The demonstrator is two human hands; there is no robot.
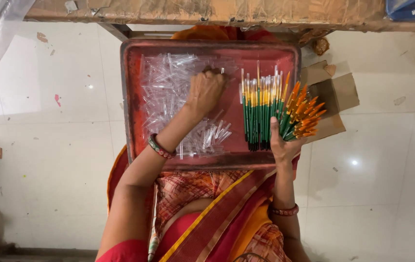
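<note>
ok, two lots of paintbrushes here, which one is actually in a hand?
The fanned bunch with bare orange tips, gripped by the right hand at the red tray's right edge. The other brushes lie flat in the tray, tips capped in clear plastic.

Glossy clear plastic caps (168, 92) fill a worn, matt red tray (130, 97), probably metal; floor tiles (47, 145) shine smooth.
</note>
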